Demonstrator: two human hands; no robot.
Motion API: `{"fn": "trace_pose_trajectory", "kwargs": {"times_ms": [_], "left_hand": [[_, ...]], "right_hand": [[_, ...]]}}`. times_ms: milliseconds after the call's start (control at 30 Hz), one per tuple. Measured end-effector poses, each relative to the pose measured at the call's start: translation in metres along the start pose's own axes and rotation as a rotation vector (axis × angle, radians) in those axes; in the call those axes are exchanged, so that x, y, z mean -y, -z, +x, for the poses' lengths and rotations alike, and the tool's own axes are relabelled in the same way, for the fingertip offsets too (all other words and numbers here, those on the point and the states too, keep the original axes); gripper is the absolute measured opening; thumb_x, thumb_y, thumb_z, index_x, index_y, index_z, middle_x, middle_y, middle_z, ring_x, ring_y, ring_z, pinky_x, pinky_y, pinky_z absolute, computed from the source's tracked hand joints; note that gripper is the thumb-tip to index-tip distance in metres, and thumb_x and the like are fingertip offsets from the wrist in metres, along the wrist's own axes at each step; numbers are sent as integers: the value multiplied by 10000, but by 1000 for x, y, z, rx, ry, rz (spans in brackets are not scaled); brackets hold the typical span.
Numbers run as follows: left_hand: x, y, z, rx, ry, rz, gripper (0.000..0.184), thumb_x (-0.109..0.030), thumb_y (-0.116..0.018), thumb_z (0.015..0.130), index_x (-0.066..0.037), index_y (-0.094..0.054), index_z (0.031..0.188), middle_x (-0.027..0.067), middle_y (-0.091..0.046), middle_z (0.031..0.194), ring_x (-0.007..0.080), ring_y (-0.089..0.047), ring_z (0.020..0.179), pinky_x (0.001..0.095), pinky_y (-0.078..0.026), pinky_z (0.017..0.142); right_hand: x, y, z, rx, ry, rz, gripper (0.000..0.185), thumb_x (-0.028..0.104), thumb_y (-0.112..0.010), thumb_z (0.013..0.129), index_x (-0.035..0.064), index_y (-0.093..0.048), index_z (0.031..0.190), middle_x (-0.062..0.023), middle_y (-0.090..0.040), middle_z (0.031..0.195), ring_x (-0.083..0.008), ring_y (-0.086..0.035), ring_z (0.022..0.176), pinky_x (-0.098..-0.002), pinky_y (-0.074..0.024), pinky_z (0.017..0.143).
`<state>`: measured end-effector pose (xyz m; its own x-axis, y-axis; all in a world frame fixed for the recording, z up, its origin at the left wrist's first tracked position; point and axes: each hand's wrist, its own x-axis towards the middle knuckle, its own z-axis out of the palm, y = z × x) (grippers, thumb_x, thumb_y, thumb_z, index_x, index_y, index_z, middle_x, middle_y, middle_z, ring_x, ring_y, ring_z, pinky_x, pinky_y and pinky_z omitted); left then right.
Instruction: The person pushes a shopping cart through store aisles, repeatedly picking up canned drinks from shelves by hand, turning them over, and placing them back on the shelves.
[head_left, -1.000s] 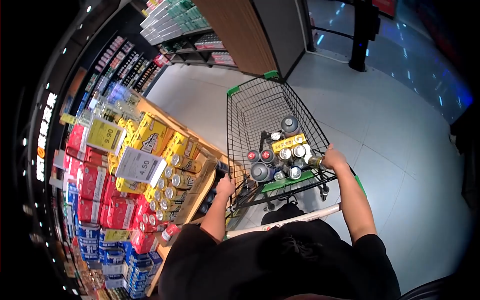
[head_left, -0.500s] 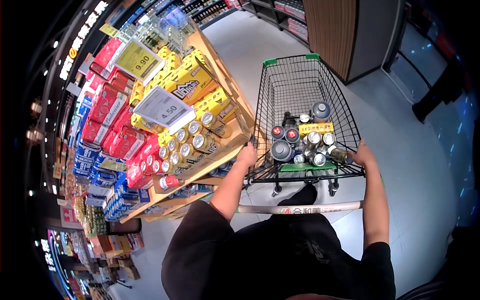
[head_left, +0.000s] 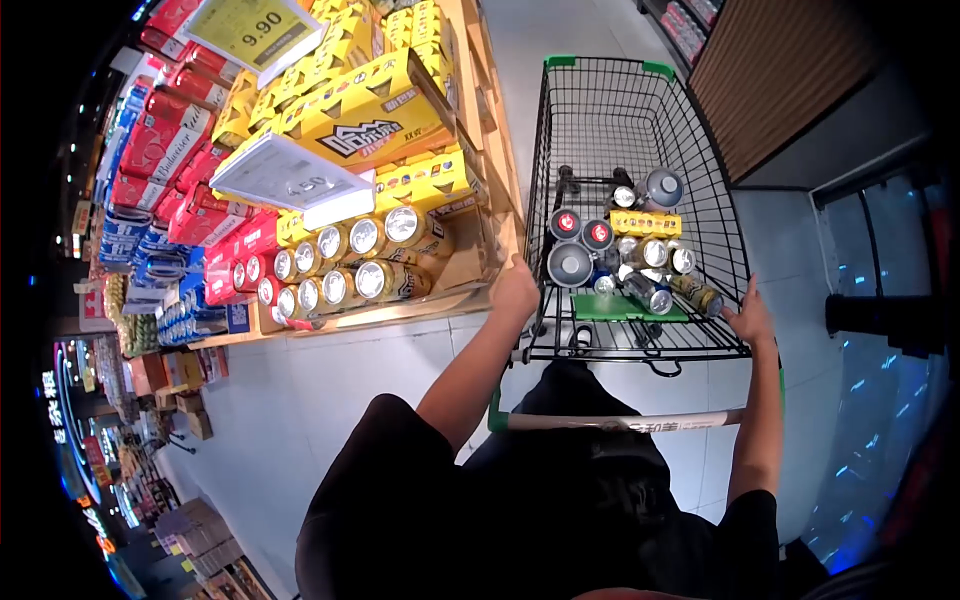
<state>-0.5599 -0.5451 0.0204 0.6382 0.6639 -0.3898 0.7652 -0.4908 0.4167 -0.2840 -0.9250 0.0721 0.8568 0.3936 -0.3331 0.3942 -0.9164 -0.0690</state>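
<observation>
A black wire shopping cart (head_left: 560,120) with green corner pieces stands in front of me. My left hand (head_left: 515,290) is closed on its left side, close to the wooden display's edge. On the right side of the cart, my right hand (head_left: 752,318) is closed on the wire frame, one finger pointing up. Inside the cart lie several cans, including a tilted gold can (head_left: 697,295) near my right hand and a silver can (head_left: 650,294). Bottles with grey caps (head_left: 571,263) stand among them, with a yellow pack (head_left: 645,223) in the middle. The push handle (head_left: 640,422) crosses before my body.
At left, a wooden display (head_left: 440,306) holds gold cans (head_left: 385,280), yellow cartons (head_left: 365,125) and red Budweiser packs (head_left: 160,148). Price signs (head_left: 292,178) stick up among them. A wood-panelled pillar (head_left: 785,95) rises at the right, beyond the cart. Tiled floor (head_left: 370,375) lies between.
The display now looks nearer and larger, and the pillar has shifted right in view. A silver can in the cart now lies more tilted. Both hands stay at the cart's sides.
</observation>
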Motion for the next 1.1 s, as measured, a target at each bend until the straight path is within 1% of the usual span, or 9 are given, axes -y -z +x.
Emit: {"fn": "trace_pose_trajectory", "kwargs": {"times_ms": [33,233,367,533,600,667,767,833,1100], "left_hand": [[-4,-3,5,-38,-19,-63,449,-50,-428,853,104,-376,1271,319,-652,900,454,-653,888,509,-520,802],[-46,24,21,-41,40,-106,407,-158,-392,963,86,-421,1288,302,-640,1046,431,-637,973,484,-510,863],[-57,12,52,34,66,-71,467,-119,-481,920,73,-380,1333,286,-638,1043,424,-638,963,488,-512,845],[-76,9,78,-48,112,-52,311,-161,-489,925,11,-460,1183,278,-637,1073,450,-619,1000,500,-503,860],[-77,1,91,-97,108,-37,294,-185,-501,923,3,-470,1147,277,-636,1077,455,-614,1003,504,-500,859],[-97,20,87,-58,137,-41,349,-188,-607,856,-9,-489,1131,272,-661,1006,452,-634,950,500,-514,828],[-97,11,104,-99,68,44,402,-241,-667,836,-17,-503,1127,230,-681,989,410,-648,953,484,-520,819],[-101,5,113,-105,91,66,417,-239,-702,818,-11,-513,1112,213,-687,983,393,-651,954,468,-519,829],[-131,19,149,-60,189,22,378,-206,-685,844,10,-520,1107,248,-655,1062,401,-613,1045,455,-486,911]], "right_hand": [[13,21,5,94,-33,27,1073,375,-724,765,-5,-51,1509,-269,-491,1349,-416,-554,1150,-435,-470,961],[8,30,75,118,42,88,1088,372,-719,760,-19,-31,1507,-291,-413,1418,-427,-504,1223,-428,-438,1004],[9,61,98,115,38,-5,1101,387,-718,756,-30,-24,1504,-306,-410,1411,-437,-502,1219,-434,-436,1005],[7,82,140,144,67,-48,1124,408,-722,750,-19,-13,1510,-287,-380,1445,-420,-512,1221,-427,-436,1014],[9,86,161,154,83,-49,1116,438,-734,736,-54,-82,1496,-279,-348,1474,-396,-451,1293,-409,-395,1063],[-13,64,197,99,174,29,1109,462,-743,725,-91,-141,1474,-284,-318,1492,-372,-373,1363,-386,-350,1103],[7,102,197,137,130,-9,1147,485,-732,718,-81,-92,1482,-302,-373,1448,-391,-482,1274,-439,-431,1025],[-8,82,230,96,178,-5,1156,502,-718,713,-58,-76,1495,-287,-389,1434,-400,-529,1211,-451,-463,976],[15,120,274,175,114,-42,1230,502,-756,668,-44,-34,1501,-242,-418,1374,-356,-569,1154,-411,-485,934]]}}
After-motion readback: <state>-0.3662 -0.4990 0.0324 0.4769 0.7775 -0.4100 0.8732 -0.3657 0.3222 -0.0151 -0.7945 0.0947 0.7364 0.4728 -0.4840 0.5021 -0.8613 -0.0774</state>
